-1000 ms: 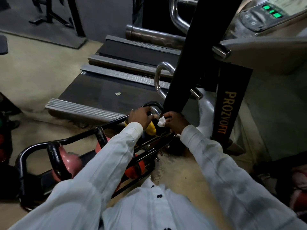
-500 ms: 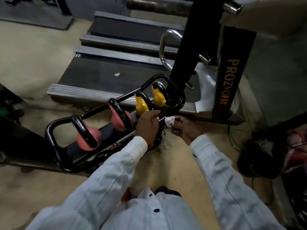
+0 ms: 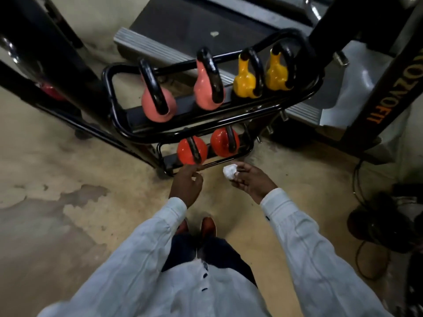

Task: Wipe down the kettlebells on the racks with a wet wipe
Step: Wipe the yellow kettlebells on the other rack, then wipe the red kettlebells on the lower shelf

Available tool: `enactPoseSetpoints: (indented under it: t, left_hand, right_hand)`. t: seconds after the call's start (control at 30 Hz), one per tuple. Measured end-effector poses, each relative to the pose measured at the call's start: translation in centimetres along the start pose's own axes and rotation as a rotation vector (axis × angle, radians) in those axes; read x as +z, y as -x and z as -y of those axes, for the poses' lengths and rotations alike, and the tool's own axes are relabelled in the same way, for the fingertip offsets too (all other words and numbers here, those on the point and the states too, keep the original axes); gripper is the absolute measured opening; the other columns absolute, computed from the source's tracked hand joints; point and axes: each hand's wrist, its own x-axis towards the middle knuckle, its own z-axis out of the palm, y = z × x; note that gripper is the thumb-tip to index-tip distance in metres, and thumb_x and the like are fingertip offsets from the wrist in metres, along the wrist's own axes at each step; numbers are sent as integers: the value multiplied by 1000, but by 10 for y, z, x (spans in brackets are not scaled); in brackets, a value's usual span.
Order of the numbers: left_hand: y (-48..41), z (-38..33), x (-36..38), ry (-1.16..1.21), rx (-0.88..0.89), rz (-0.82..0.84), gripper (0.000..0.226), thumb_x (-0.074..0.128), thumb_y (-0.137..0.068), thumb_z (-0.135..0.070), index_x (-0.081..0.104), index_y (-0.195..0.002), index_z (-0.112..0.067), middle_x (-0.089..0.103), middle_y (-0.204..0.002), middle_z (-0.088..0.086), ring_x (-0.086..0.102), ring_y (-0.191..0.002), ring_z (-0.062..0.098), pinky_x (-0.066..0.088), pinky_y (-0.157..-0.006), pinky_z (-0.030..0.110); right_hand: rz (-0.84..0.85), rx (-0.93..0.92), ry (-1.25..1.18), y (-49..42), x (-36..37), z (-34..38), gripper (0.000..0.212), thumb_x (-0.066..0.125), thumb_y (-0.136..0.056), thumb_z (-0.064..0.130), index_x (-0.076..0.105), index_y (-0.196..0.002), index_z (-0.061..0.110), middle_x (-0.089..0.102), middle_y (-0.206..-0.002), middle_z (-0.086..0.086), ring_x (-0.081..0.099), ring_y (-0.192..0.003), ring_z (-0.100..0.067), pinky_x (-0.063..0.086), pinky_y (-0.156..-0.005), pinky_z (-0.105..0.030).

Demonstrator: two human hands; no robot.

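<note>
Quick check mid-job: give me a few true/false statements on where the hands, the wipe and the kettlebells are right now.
1. The right hand holds the wipe. True.
2. The upper shelf carries two pink kettlebells and two yellow kettlebells. True.
3. The lower shelf holds three kettlebells. False: two orange kettlebells sit there.
4. The wipe is pressed on a yellow kettlebell. False: it is held in front of the rack, touching no kettlebell.
5. The left hand grips a pink kettlebell's handle. False: it is down by the lower shelf's front rail, gripping no kettlebell.
</note>
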Motion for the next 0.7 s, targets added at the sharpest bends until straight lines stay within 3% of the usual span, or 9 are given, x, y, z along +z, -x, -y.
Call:
enactPoseSetpoints:
  t: [0.1,0.27,0.4,0.5,0.6,0.7]
  left_hand:
    - [4,37,-4,15,-84,17,28,56,-83,-12,71,-107,-12,66,-107,5,66,-86,20,54,-84,36]
    - [-24,99,5,-6,-176,50,24,60,-88,-7,72,-107,-13,69,-111,4,63,-90,13,49,-91,26]
    - [-67,155,29,-84,-87,60,27,57,-85,-11,71,-108,-9,70,-110,11,65,-101,28,46,-94,26]
    - [-105,193,53,-124,-94,104,35,52,-86,-21,67,-117,-16,69,-114,10,64,-104,31,51,-93,36]
    - [-142,228,77,-94,-6,52,33,51,-79,-25,66,-108,-27,68,-113,15,65,-102,32,53,-91,43]
    - [-179,253,95,-84,186,-8,33,48,-85,-21,69,-110,-17,65,-118,13,60,-106,21,44,-95,27]
  right_hand:
    - [-36,61,27,-24,15,-26,41,51,-93,-6,46,-131,9,59,-110,-14,61,-87,-20,54,-77,-32]
    - [-108,76,65,-82,43,-60,36,57,-91,-3,40,-119,13,55,-110,-17,61,-85,-25,55,-75,-39]
    - [-53,-42,169,-149,54,-90,17,58,-93,0,50,-92,15,59,-101,-13,61,-82,-21,55,-69,-32]
    - [-25,-94,271,-209,49,-110,10,60,-95,7,58,-90,16,63,-89,-7,61,-76,-17,52,-59,-24]
    - [26,-95,542,-265,38,-125,10,59,-96,10,60,-87,16,61,-84,-7,57,-68,-14,50,-52,-17]
    - [84,-167,721,-311,32,-132,7,62,-93,6,58,-89,9,58,-73,-2,56,-61,-10,47,-45,-13]
